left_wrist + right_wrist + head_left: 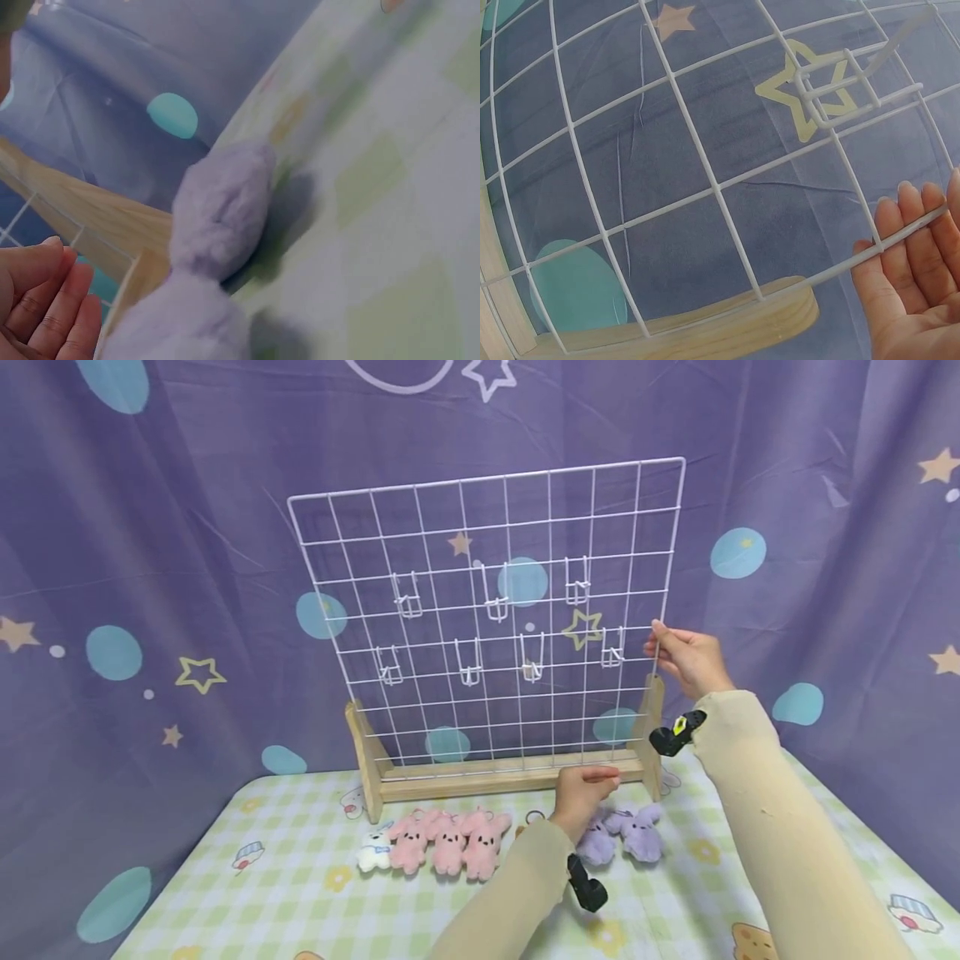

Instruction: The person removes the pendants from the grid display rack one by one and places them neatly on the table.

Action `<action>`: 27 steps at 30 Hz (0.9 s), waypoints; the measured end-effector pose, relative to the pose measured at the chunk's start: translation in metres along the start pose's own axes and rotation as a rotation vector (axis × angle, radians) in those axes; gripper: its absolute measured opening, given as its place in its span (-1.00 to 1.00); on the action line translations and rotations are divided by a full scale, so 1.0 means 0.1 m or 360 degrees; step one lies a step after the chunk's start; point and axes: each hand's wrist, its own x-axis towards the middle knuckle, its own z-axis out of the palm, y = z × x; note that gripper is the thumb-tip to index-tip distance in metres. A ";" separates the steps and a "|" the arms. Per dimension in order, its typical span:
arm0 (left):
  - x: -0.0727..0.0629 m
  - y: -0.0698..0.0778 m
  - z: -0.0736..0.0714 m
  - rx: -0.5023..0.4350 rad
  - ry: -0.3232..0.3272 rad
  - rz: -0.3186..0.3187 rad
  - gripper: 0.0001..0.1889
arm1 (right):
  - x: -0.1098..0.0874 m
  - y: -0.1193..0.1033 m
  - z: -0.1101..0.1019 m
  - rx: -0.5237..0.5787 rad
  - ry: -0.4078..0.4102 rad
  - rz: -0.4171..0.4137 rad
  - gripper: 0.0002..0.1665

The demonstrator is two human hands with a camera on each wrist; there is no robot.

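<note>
A white wire grid panel point(528, 610) stands in a wooden base point(495, 774), with several white wire hooks point(497, 607) hung on it. My right hand point(692, 660) pinches the panel's right edge wire; in the right wrist view its fingers point(919, 244) lie behind that wire. My left hand point(581, 802) hovers low before the base's right half. In the left wrist view its thumb and index finger come close together, with nothing visible between them. Near it lie purple plush keychains point(641, 833), one partly covered by the hand; a purple plush point(221, 210) also fills the left wrist view.
Left of my left hand lie several pink plush keychains point(447, 845) and a white plush point(374, 849). A dark ring point(535, 816) shows beside my left wrist, its plush mostly hidden. A green checkered cloth point(300, 877) covers the table; a purple curtain point(187, 510) hangs behind.
</note>
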 end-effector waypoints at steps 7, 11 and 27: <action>0.01 0.09 -0.26 -0.0109 -0.0045 0.0024 -0.81 | 0.08 0.03 -0.05 0.0010 -0.0045 0.0022 -0.74; -0.02 0.17 -0.45 -0.0118 -0.0065 0.0035 -0.80 | 0.12 0.05 -0.09 -0.0002 -0.0047 0.0041 -0.74; -0.34 0.43 -1.44 0.0352 -0.0229 0.0134 -0.81 | 0.10 -0.12 -0.50 -0.0963 0.0114 -0.0212 -0.22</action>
